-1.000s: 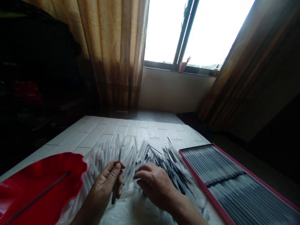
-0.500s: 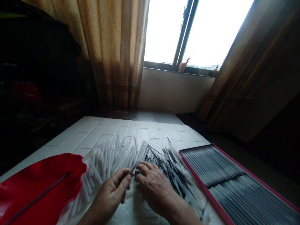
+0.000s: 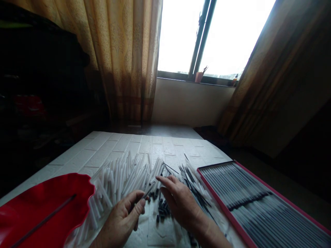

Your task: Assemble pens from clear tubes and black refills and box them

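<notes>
The slim grey rod (image 3: 148,190) is held slantwise in the left hand (image 3: 125,213). Small black caps (image 3: 162,207) lie loosely heaped nearby.

On my feed I see a glossy plastic dish (image 3: 38,198), smooth plastic tubes (image 3: 120,175), an embossed surface (image 3: 100,144), a cloth curtain (image 3: 121,62); the dim caps (image 3: 162,208) seem matt plastic.

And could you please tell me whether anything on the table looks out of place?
Nothing looks damaged. One slender rod lies alone in the red dish, apart from the neat rows in the pink-edged box, which seems odd but may be deliberate.
</notes>
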`<state>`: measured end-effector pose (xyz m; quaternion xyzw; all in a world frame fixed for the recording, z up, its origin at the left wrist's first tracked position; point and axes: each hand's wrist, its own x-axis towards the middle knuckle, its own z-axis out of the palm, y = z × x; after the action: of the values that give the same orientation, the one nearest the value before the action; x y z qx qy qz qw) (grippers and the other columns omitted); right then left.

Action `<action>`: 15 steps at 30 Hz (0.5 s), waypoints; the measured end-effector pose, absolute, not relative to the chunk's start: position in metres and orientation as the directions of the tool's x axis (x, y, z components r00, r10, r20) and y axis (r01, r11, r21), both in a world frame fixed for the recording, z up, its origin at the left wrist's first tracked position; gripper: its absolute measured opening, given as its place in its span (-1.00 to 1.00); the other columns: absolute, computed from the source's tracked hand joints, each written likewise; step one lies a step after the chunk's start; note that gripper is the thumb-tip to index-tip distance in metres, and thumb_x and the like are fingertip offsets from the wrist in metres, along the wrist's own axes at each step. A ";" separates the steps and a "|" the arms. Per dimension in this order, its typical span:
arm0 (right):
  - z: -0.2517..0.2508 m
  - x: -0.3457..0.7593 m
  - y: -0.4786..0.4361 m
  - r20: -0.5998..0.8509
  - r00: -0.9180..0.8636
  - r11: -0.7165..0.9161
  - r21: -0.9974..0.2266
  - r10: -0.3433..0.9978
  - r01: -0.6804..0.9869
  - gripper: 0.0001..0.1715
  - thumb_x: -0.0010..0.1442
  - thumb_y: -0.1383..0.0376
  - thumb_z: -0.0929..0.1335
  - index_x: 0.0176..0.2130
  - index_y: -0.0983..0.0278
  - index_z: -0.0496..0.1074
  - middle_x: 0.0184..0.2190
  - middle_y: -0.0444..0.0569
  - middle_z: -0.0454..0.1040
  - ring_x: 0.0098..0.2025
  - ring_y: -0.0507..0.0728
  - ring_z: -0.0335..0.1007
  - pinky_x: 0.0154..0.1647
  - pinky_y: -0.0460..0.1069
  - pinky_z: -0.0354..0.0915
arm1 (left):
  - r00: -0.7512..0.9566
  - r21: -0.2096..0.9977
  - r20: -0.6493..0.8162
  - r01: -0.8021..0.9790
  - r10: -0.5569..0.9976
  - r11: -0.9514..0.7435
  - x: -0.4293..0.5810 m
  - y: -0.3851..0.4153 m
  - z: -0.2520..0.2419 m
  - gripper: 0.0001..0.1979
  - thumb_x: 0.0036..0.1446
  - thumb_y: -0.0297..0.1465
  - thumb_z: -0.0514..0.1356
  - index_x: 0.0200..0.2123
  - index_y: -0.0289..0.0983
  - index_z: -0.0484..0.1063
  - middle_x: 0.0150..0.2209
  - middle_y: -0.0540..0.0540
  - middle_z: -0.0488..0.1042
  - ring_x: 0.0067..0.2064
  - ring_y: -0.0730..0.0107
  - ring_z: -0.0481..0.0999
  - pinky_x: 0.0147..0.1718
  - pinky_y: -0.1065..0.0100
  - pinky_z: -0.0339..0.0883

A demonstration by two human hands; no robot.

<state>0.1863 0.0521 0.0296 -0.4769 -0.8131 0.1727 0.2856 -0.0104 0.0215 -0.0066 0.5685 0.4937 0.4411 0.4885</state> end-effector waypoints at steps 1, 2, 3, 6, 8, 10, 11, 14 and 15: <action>0.029 0.188 0.053 0.302 -0.378 0.483 -0.592 0.875 0.645 -0.65 0.27 0.37 0.23 0.00 0.26 0.45 -0.20 0.09 0.50 -0.22 0.16 0.47 -0.20 0.00 0.31 | 0.133 0.990 0.017 0.139 0.991 -0.036 -0.010 0.022 -0.006 -0.50 0.05 0.10 0.16 -0.26 -0.23 0.45 -0.53 0.10 0.33 -0.64 0.56 0.26 -0.68 0.54 0.18; 0.029 0.189 0.055 0.305 -0.367 0.474 -0.637 0.879 0.608 -0.68 0.27 0.35 0.23 -0.06 0.27 0.48 -0.23 0.08 0.51 -0.22 0.16 0.46 -0.19 0.01 0.31 | 0.144 0.988 0.013 0.152 0.989 -0.035 -0.010 0.022 -0.005 -0.49 0.05 0.11 0.16 -0.26 -0.24 0.45 -0.52 0.09 0.33 -0.64 0.55 0.27 -0.67 0.53 0.18; 0.029 0.190 0.056 0.303 -0.347 0.456 -0.690 0.887 0.562 -0.72 0.26 0.32 0.25 -0.13 0.28 0.50 -0.26 0.07 0.52 -0.23 0.16 0.46 -0.19 0.01 0.30 | 0.160 0.985 0.009 0.169 0.987 -0.036 -0.010 0.021 -0.003 -0.48 0.06 0.11 0.15 -0.25 -0.24 0.45 -0.52 0.09 0.33 -0.64 0.55 0.27 -0.67 0.53 0.19; 0.030 0.192 0.061 0.224 -0.269 0.310 -0.889 0.937 0.337 -0.80 0.19 0.22 0.32 -0.29 0.30 0.47 -0.37 -0.01 0.53 -0.32 0.12 0.44 -0.26 -0.01 0.29 | 0.207 0.976 -0.003 0.214 0.978 -0.043 -0.010 0.020 0.000 -0.48 0.08 0.11 0.12 -0.26 -0.25 0.45 -0.52 0.08 0.33 -0.63 0.55 0.29 -0.66 0.54 0.19; 0.031 0.193 0.064 0.132 -0.235 0.168 -0.976 0.963 0.140 -0.70 0.12 0.10 0.38 -0.38 0.30 0.42 -0.48 -0.08 0.48 -0.42 0.07 0.38 -0.35 -0.04 0.28 | 0.223 0.970 -0.004 0.236 0.975 -0.050 -0.010 0.019 0.001 -0.48 0.10 0.11 0.11 -0.25 -0.25 0.45 -0.52 0.08 0.33 -0.63 0.54 0.29 -0.66 0.54 0.18; 0.032 0.193 0.067 0.059 -0.202 0.060 -0.998 0.978 -0.001 -0.57 0.01 -0.02 0.44 -0.42 0.30 0.40 -0.57 -0.16 0.39 -0.52 0.00 0.27 -0.46 -0.09 0.21 | 0.243 0.965 -0.008 0.256 0.970 -0.057 -0.010 0.018 0.001 -0.49 0.13 0.09 0.09 -0.23 -0.25 0.44 -0.52 0.08 0.33 -0.62 0.54 0.29 -0.65 0.54 0.18; 0.031 0.192 0.067 0.025 -0.180 0.017 -0.999 0.983 -0.047 -0.52 -0.05 -0.06 0.47 -0.43 0.30 0.39 -0.60 -0.21 0.33 -0.57 -0.03 0.20 -0.53 -0.11 0.15 | 0.254 0.961 -0.006 0.268 0.967 -0.064 -0.010 0.017 0.001 -0.50 0.14 0.08 0.08 -0.22 -0.25 0.44 -0.52 0.08 0.33 -0.62 0.53 0.29 -0.65 0.54 0.17; 0.028 0.189 0.068 -0.081 -0.146 -0.106 -0.980 0.986 -0.169 -0.41 -0.16 -0.13 0.49 -0.42 0.28 0.33 -0.66 -0.31 0.21 -0.68 -0.12 -0.01 -0.66 -0.16 -0.07 | 0.277 0.943 0.016 0.315 0.961 -0.107 -0.010 0.016 0.002 -0.55 0.18 0.02 0.08 -0.22 -0.25 0.46 -0.54 0.07 0.34 -0.62 0.51 0.31 -0.64 0.53 0.17; 0.027 0.188 0.068 -0.110 -0.154 -0.141 -0.969 0.982 -0.203 -0.39 -0.17 -0.13 0.49 -0.41 0.27 0.31 -0.66 -0.31 0.22 -0.70 -0.13 -0.04 -0.68 -0.17 -0.13 | 0.274 0.935 0.028 0.334 0.961 -0.123 -0.010 0.015 0.003 -0.58 0.19 -0.01 0.09 -0.22 -0.24 0.47 -0.54 0.07 0.34 -0.62 0.50 0.31 -0.64 0.53 0.16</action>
<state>0.1877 0.0680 0.0268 -0.4374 -0.4452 0.6156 0.4811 -0.0097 0.0155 0.0034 0.6617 0.4895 0.3514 0.4462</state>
